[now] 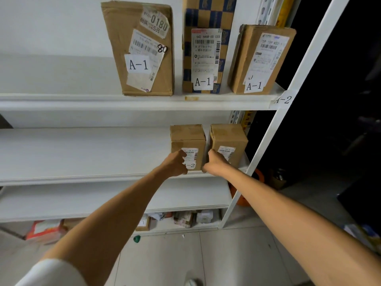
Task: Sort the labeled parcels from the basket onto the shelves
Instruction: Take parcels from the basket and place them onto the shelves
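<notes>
My left hand [175,164] and right hand [216,164], fingers curled, grip the A-2 box [188,137] between them on the shelf [82,153]; a second box [229,137] stands just right of my right hand.

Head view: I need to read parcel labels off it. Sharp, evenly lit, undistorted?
Head view: even light on the white metal shelves, near black at right; wide lens bows the shelf edges; large white A-1 paper labels sharp, fine barcode print blurred; left hand hides part of the white A-2 label on the small brown cardboard box.
</notes>
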A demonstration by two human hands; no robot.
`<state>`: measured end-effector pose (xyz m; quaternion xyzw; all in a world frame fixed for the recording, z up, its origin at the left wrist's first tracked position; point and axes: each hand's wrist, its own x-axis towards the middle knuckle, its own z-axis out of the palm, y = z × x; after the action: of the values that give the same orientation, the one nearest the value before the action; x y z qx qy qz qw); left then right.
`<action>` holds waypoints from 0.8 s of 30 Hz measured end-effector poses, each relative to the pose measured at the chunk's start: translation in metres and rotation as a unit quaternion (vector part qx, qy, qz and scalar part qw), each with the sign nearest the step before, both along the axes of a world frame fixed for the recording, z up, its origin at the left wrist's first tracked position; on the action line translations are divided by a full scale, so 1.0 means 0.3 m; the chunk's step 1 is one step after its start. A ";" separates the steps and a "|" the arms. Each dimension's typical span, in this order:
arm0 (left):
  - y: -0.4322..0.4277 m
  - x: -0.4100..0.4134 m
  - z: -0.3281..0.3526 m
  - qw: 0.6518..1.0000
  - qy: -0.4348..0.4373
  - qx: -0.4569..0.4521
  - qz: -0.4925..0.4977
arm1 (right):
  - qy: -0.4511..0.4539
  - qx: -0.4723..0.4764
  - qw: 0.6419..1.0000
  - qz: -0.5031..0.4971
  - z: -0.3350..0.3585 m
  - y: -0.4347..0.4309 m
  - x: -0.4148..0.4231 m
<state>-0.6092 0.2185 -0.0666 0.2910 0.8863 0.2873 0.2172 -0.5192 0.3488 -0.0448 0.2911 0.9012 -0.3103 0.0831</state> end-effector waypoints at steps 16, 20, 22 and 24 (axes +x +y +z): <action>-0.211 -0.046 0.073 0.998 0.003 0.008 0.064 | 0.037 0.033 0.996 0.076 0.079 -0.192 -0.055; -0.313 -0.066 0.089 0.996 0.008 0.018 0.089 | 0.038 0.037 0.994 0.100 0.096 -0.269 -0.099; -0.381 -0.076 0.100 0.994 0.007 0.021 0.107 | 0.037 0.045 0.992 0.116 0.107 -0.323 -0.127; -0.462 -0.088 0.107 0.991 0.009 0.023 0.131 | 0.036 0.050 0.988 0.139 0.120 -0.386 -0.159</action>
<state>-0.6357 0.0798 -0.0345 0.1796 0.9119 0.3309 0.1632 -0.5668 0.2329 -0.0090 0.1558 0.9495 -0.2609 0.0781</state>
